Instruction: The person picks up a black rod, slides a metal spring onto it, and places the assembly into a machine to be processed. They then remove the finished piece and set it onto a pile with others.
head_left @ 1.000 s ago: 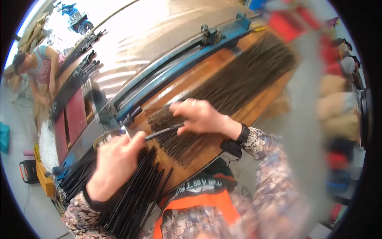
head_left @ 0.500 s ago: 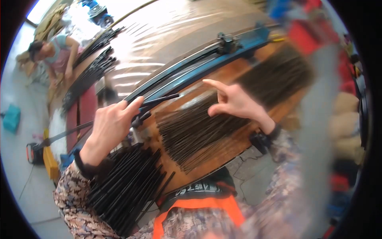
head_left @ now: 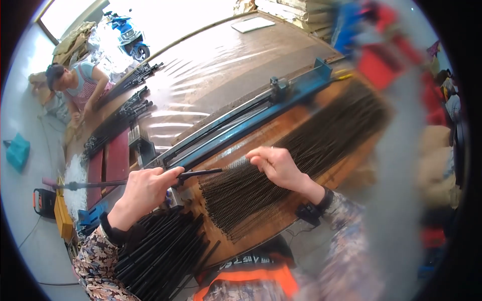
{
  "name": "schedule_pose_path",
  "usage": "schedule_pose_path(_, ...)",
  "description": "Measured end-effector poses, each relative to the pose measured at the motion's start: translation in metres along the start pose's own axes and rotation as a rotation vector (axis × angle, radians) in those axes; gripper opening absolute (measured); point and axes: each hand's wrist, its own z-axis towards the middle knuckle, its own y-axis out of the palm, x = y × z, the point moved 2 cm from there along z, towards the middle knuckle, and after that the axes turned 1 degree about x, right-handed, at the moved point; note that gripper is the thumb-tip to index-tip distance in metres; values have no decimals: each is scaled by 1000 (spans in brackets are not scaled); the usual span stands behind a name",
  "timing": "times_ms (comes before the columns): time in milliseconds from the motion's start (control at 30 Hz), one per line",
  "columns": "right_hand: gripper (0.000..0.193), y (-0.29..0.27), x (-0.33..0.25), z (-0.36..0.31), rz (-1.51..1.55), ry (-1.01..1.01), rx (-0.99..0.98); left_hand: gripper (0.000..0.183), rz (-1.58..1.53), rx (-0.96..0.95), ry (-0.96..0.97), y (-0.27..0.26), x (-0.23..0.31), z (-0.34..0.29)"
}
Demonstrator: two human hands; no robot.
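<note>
Since a moment ago the left hand [head_left: 145, 190] has dropped from up by the blue rail [head_left: 251, 123] to the near left corner of the board, and the right hand [head_left: 276, 168] has flattened onto the springs [head_left: 281, 170]. The left hand is now clamped around a thin black rod [head_left: 150, 179], thumb and fingers shut on it, its tip pointing right at the near end of the spring row. The right hand is partly open, fingertips pressing the coils, gripping nothing that I can make out.

The risk, as I judge it, is the rod tip catching a neighbouring coil: the springs lie packed side by side and touching, so a slight slant could snag or drag several out of line. Loose coils could also roll off the near edge of the wooden board [head_left: 281, 128].

The springs are long, dark and finely ribbed wire; the black rods [head_left: 160, 256] heaped near left are smooth and matte; the far table shines under clear plastic sheet [head_left: 211, 75].
</note>
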Motion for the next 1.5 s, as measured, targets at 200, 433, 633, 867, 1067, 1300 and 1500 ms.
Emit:
schedule_pose_path(200, 8, 5, 6, -1, 73, 56, 10, 33, -65, 29, -28, -1, -6, 5)
schedule_pose_path(433, 19, 23, -25, 10, -161, -235, -45, 31, -33, -57, 30, -7, 13, 15)
schedule_pose_path(633, 45, -25, 20, 13, -444, -363, 30, 51, 99, 89, 32, -10, 14, 10)
schedule_pose_path(867, 56, -48, 40, 14, -381, -411, -32, 50, 56, 70, 188, 18, 34, 47)
schedule_pose_path(1067, 37, -70, 31, 8, -538, -390, -66, 46, 31, -12, 264, 37, 37, 76)
schedule_pose_path(1300, 36, -114, 60, 0, -690, -70, -43, 45, 8, 80, 188, 35, 23, 87)
schedule_pose_path(1500, 43, -103, 52, -2, -848, 182, -305, 47, 56, 167, 100, 14, -4, 77)
